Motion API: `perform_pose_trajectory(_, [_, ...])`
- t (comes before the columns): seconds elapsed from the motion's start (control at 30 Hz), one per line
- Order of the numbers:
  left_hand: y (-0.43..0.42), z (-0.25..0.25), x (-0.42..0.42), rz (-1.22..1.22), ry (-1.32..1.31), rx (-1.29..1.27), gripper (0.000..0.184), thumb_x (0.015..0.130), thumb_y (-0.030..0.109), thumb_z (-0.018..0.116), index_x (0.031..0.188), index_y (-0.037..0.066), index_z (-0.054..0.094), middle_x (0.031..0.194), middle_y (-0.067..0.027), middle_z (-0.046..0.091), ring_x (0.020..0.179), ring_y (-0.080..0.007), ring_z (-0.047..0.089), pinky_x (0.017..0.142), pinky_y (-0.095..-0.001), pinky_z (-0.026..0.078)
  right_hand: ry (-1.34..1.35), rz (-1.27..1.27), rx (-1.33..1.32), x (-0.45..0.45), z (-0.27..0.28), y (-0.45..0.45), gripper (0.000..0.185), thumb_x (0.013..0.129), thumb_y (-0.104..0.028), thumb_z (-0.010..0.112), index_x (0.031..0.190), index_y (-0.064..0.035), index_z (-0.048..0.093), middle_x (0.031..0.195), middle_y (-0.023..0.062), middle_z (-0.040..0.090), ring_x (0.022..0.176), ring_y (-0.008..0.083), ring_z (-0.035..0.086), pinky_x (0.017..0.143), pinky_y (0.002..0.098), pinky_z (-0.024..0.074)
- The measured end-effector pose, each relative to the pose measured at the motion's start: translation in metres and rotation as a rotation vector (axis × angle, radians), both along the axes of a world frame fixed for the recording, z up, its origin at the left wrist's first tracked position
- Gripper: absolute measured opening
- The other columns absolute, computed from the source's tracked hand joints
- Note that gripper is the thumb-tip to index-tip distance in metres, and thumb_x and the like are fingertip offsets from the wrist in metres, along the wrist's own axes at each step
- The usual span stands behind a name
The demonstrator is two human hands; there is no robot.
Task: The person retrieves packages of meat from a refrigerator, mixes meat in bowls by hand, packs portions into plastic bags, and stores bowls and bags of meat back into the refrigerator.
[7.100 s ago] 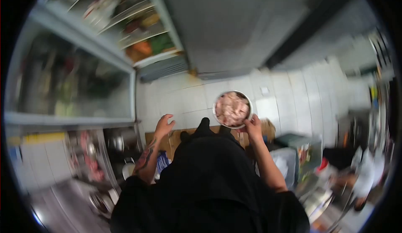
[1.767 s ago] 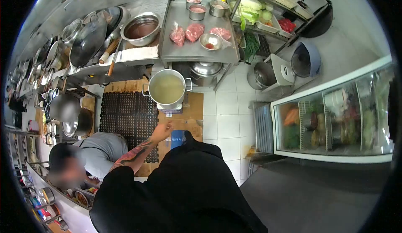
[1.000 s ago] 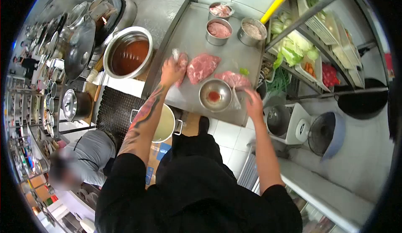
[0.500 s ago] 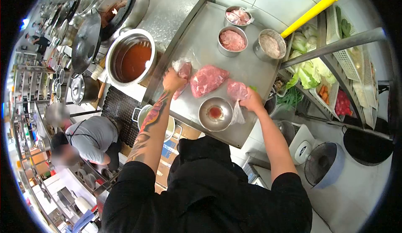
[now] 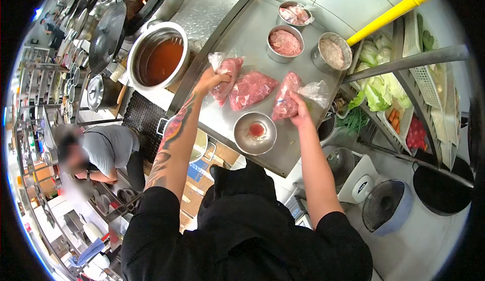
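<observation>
My left hand [image 5: 208, 81] is closed on a clear plastic bag of raw meat [image 5: 228, 76], its loose plastic end at the top. On the right, my right hand [image 5: 301, 111] grips another bag of raw meat [image 5: 287, 97], with the twisted clear end pointing right. Between the two lies a pink chunk of raw meat [image 5: 253, 90] on the steel table [image 5: 222, 122]; whether it is bagged I cannot tell. Just in front of it stands a steel bowl [image 5: 243, 138] with a little reddish liquid at the bottom.
Three metal containers with meat or pale paste stand at the back, including a pot of minced meat [image 5: 285, 43]. Left is a large pot of brown-red sauce [image 5: 162, 64]. Vegetable crates [image 5: 399, 129] and a yellow pole [image 5: 391, 15] are right. A person [image 5: 108, 147] crouches at left.
The right bag has been turned, its loose end swinging from near the bowl up to the right. The left bag is tilted and shifted slightly right. The bowl sits slightly left and higher in view.
</observation>
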State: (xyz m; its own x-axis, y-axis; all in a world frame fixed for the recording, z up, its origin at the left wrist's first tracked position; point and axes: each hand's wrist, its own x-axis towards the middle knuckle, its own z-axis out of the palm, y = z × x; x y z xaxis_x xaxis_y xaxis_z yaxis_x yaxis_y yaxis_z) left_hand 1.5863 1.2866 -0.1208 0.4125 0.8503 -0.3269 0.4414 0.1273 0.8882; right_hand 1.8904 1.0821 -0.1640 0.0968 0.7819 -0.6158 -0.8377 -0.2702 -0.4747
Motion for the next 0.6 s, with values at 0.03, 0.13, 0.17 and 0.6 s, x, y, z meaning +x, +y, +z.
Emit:
perform_pose_trajectory(0.03, [0.001,-0.010,0.000,-0.008,0.036,-0.002,0.058,0.065,0.025,0.078,0.113,-0.004,0.062,0.105,-0.0135,0.067,0.096,-0.0224,0.063,0.086,-0.0340,0.049,-0.002,0.007,0.001,-0.006,0.001,0.006,0.045,0.081,-0.024,0.076,0.119,-0.0074,0.060,0.109,0.0055,0.066,0.098,0.0215,0.064,0.087,0.0391,0.0532])
perform_pose_trajectory(0.13, [0.002,-0.031,-0.009,0.035,0.084,-0.105,0.055,0.065,0.029,0.079,0.108,-0.003,0.065,0.100,-0.0131,0.068,0.093,-0.0221,0.064,0.082,-0.0338,0.050,-0.027,0.130,0.050,-0.024,0.000,0.025,0.048,0.083,-0.028,0.075,0.123,-0.0099,0.057,0.116,0.0063,0.064,0.106,0.0221,0.062,0.093,0.0427,0.0514])
perform_pose_trajectory(0.17, [-0.004,-0.022,-0.008,0.083,0.054,-0.147,0.054,0.064,0.031,0.080,0.105,-0.002,0.067,0.097,-0.0127,0.069,0.091,-0.0217,0.065,0.080,-0.0335,0.050,-0.035,0.147,0.047,-0.030,-0.003,0.034,0.046,0.084,-0.025,0.074,0.123,-0.0101,0.057,0.115,0.0064,0.065,0.106,0.0213,0.063,0.091,0.0417,0.0525])
perform_pose_trajectory(0.6, [-0.062,-0.029,-0.043,0.408,-0.597,-0.502,0.041,0.082,0.026,0.068,0.114,0.002,0.066,0.108,-0.0107,0.068,0.096,-0.0188,0.064,0.086,-0.0330,0.050,-0.142,0.387,0.153,-0.097,-0.061,0.120,0.037,0.086,-0.019,0.071,0.120,-0.0104,0.058,0.109,0.0041,0.065,0.098,0.0172,0.064,0.083,0.0370,0.0552])
